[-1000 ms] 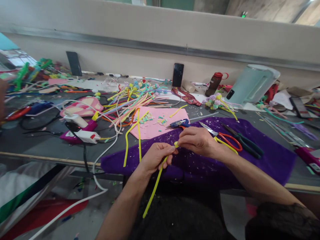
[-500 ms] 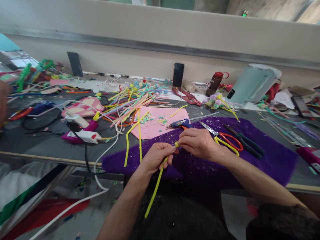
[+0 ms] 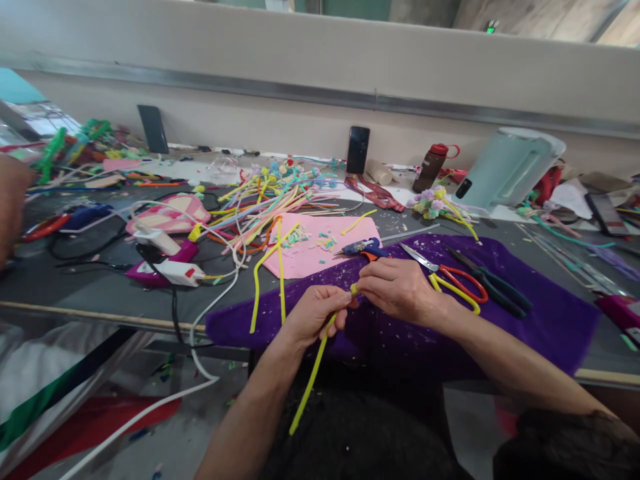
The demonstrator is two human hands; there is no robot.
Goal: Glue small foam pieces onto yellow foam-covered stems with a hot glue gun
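Over the purple cloth (image 3: 480, 347), my left hand (image 3: 320, 313) pinches a yellow pipe cleaner (image 3: 310, 383), whose long tail hangs down below the fist. My right hand (image 3: 395, 287) is closed at the pipe cleaner's upper end, where a small yellow bend shows between the two sets of fingertips; the rest of that end is hidden. Just beyond the right fingers lies a blue glue gun (image 3: 359, 247). Red-handled scissors (image 3: 463, 280), dark pliers (image 3: 493, 287) and a bent yellow pipe cleaner (image 3: 457, 293) rest beside the right wrist.
A pink sheet (image 3: 305, 263) carries small cut bits and yellow stems. Behind it lies a heap of coloured pipe cleaners (image 3: 280, 193). White cables and a power strip (image 3: 160, 267) are at left, a brown bottle (image 3: 429, 168) and pale green jug (image 3: 510, 167) at right. Another person's hand (image 3: 13, 200) enters far left.
My two hands hold nearly the same pose on the yellow pipe cleaner. At the far left, the other person's hand reaches slightly further into view.
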